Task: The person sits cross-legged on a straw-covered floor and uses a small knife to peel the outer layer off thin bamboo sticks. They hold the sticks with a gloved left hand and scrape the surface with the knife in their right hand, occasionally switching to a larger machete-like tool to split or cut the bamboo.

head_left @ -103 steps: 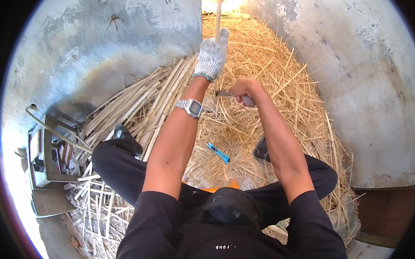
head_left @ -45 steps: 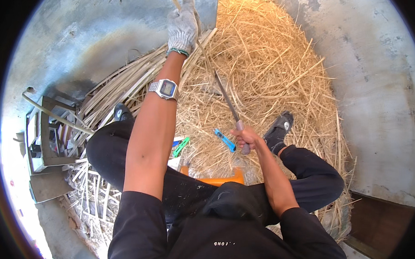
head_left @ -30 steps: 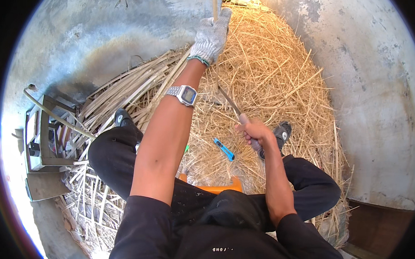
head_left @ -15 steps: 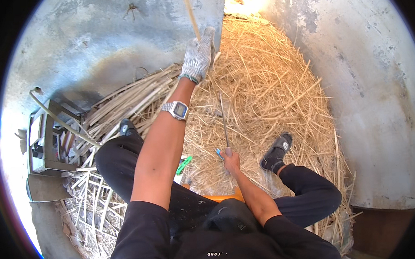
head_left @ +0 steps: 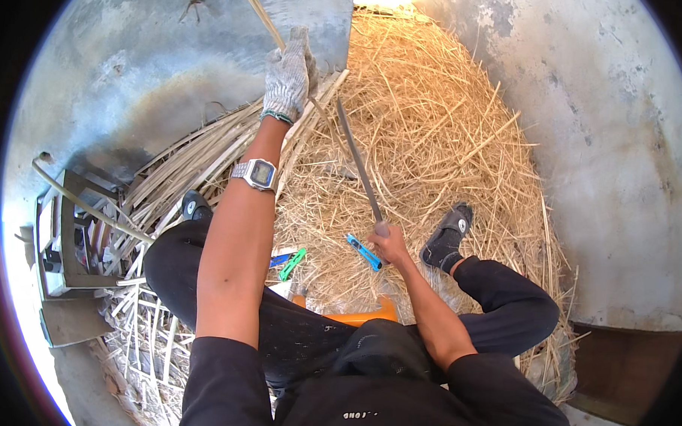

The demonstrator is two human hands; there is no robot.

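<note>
My left hand [head_left: 287, 78], in a grey knit glove, is raised and closed around a thin bamboo strip [head_left: 263, 19]. One end of the strip rises past the upper edge, while the other comes out below the glove. Lower and to the right, my bare right hand [head_left: 389, 243] grips the handle of a long knife [head_left: 360, 161]. Its narrow dark blade points up and away, beside the lower end of the strip; whether they touch I cannot tell. A light blue box cutter [head_left: 363, 252] lies by my right hand, and a green box cutter [head_left: 292, 264] lies farther left.
Straw-like shavings [head_left: 427, 97] cover the floor between two grey walls [head_left: 578, 129]. A bundle of long bamboo strips [head_left: 181, 164] lies at the left wall. A wooden box frame [head_left: 72, 245] stands far left. Something orange [head_left: 371, 315] sits between my legs.
The knife has turned to show its blade's broad side. My left hand and the strip have shifted left and up in view. The light blue cutter now shows fully beside my right hand.
</note>
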